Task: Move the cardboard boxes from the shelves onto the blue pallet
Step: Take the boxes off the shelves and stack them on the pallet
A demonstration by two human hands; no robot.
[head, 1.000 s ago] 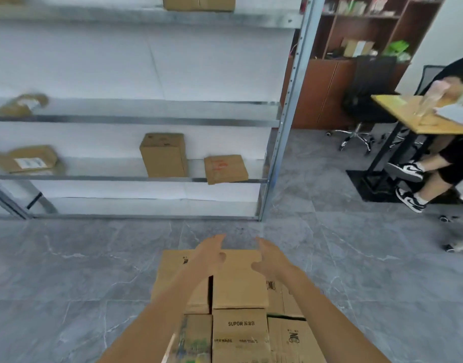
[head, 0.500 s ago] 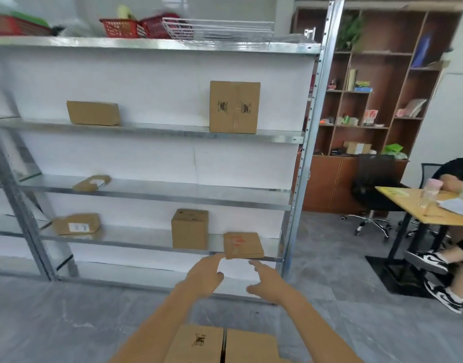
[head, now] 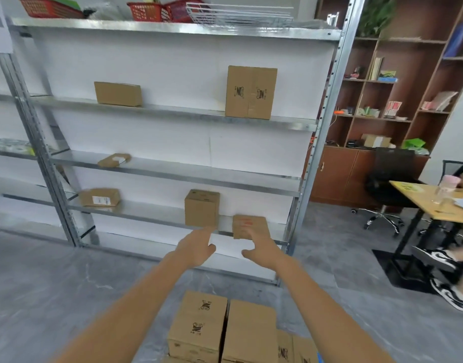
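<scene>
Several cardboard boxes stand on the metal shelf rack (head: 327,121): a tall box (head: 250,92) and a flat box (head: 118,94) on the upper shelf, a small parcel (head: 114,160) on the middle shelf, a labelled box (head: 99,197), an upright box (head: 201,211) and a flat box with red print (head: 250,227) on the lower shelf. My left hand (head: 196,248) and my right hand (head: 261,248) stretch forward, empty, fingers relaxed, just below those last two boxes. Stacked boxes (head: 198,326) sit at the bottom; a blue sliver of pallet (head: 320,358) shows beside them.
Red baskets (head: 157,10) and a wire tray (head: 238,13) sit on the top shelf. To the right stand a brown bookcase (head: 398,100), an office chair (head: 387,184) and a yellow desk (head: 432,203) with a seated person (head: 453,260). Grey tiled floor lies between.
The view has tilted up from the stacked boxes to the shelves and come closer. Both empty hands have lifted off the stack and reached toward the lower shelf.
</scene>
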